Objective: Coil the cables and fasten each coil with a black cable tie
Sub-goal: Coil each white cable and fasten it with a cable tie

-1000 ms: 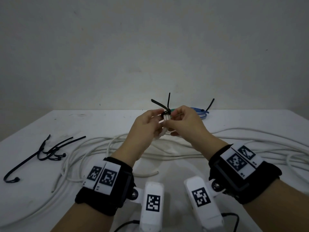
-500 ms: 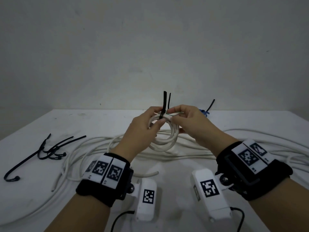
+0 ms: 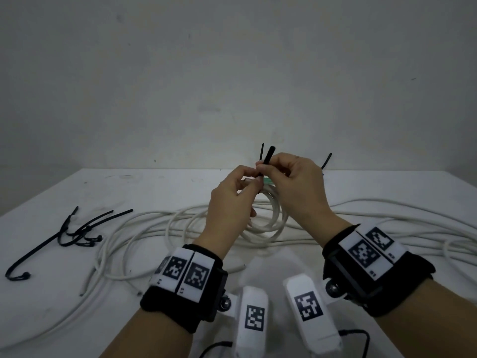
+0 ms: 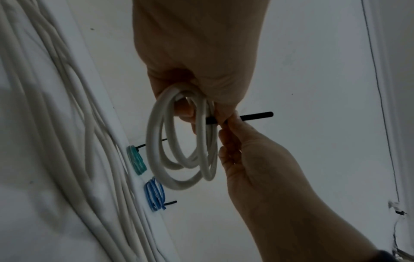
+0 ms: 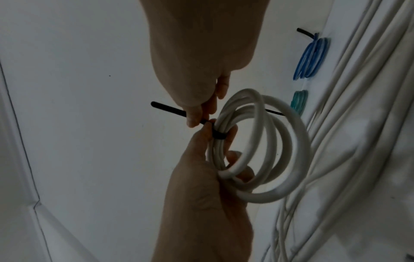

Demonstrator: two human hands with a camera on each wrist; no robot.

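It looked like a bare data-recording bench more than any home or shop: a plain white tabletop (image 3: 361, 184) stood pushed against a blank, scuffed grey-white wall (image 3: 232, 73), with no furniture or decoration in view. Long loose white cables (image 3: 387, 218) sprawled across the surface, a bundle of spare black plastic cable ties (image 3: 74, 233) lay at the left, and black wrist straps carrying printed square marker tags (image 3: 366, 251) with white camera housings (image 3: 254, 324) showed the staging.
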